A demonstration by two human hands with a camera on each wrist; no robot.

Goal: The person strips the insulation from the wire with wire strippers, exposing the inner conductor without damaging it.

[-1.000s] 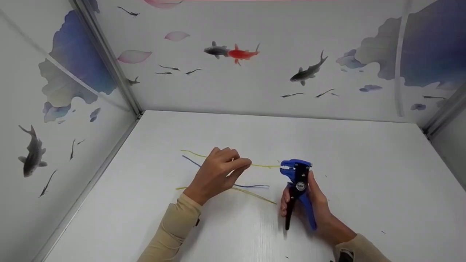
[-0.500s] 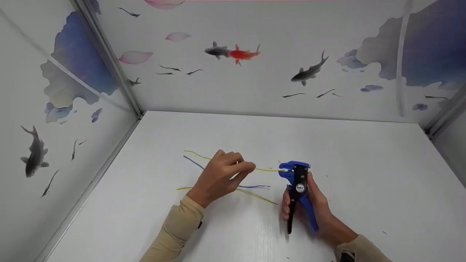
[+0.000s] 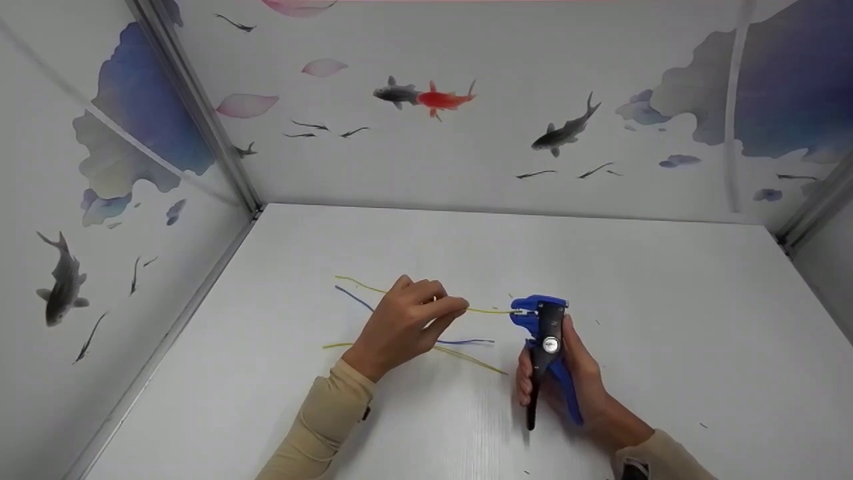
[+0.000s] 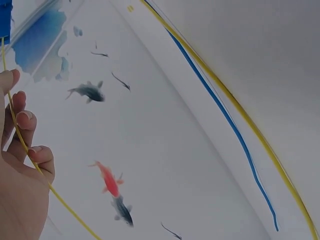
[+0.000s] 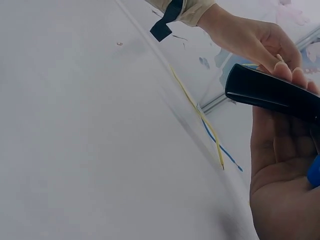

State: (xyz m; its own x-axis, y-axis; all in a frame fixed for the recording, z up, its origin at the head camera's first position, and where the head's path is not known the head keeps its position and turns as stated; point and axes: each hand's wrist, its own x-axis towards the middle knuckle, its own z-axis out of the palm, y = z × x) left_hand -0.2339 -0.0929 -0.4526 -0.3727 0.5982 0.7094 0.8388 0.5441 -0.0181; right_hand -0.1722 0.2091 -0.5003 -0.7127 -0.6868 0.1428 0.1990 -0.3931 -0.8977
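Observation:
My left hand pinches a yellow wire between thumb and fingertips. The wire's right end sits in the jaws of a blue and black wire stripper. That tool is upright in my right hand, whose fingers wrap its handles. In the left wrist view the held yellow wire runs across the palm and up to the blue head of the stripper. The right wrist view shows the tool's black handle over my right palm. Whether the jaws bite the wire is too small to tell.
Under my left forearm's side lie a blue wire and another yellow wire on the white table. Tiny scraps, such as a dark bit, are scattered about. Printed panels enclose the table at the back and sides.
Early on, my left hand shifted slightly right and down, and the stripper's head dropped a little with the wire end in it. Over the last half second both hands stay nearly still.

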